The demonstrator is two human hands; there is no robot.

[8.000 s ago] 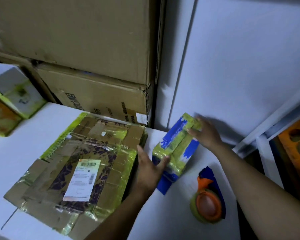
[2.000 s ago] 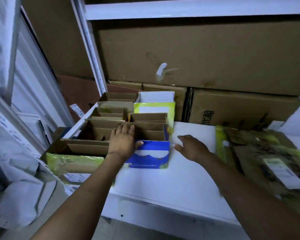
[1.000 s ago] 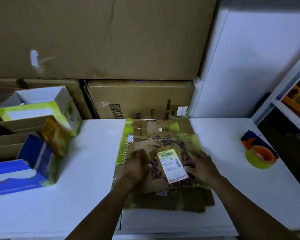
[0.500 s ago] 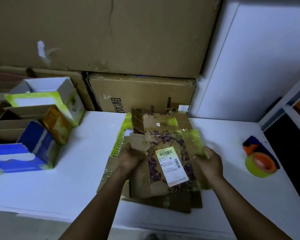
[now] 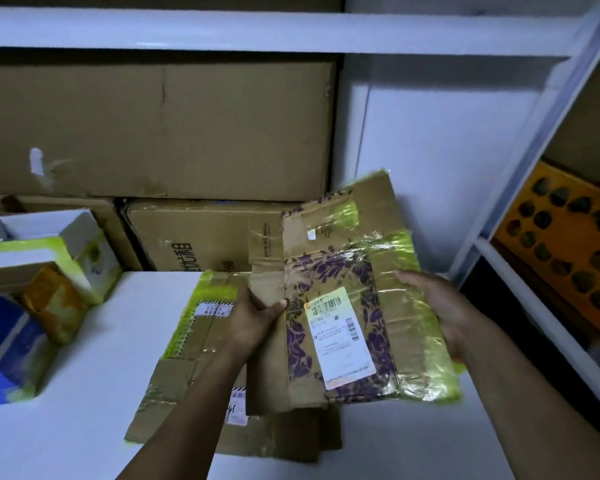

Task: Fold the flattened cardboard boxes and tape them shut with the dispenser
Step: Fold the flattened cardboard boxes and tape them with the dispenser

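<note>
Hands: left hand (image 5: 255, 323) and right hand (image 5: 442, 308), both bare here.
Forearms: left forearm (image 5: 187, 403) and right forearm (image 5: 534, 382), uncovered right down to the edge of view.

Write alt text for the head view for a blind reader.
A left hand and right hand hold a flattened cardboard box with a shipping label above a stack of flattened boxes on a white table. Folded boxes sit at left, large cartons behind.

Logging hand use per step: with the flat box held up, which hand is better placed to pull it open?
Probably left. The left hand pinches the loose panel at the left edge of the box and could pull it out; the right hand grips the taped right edge as an anchor.
</note>
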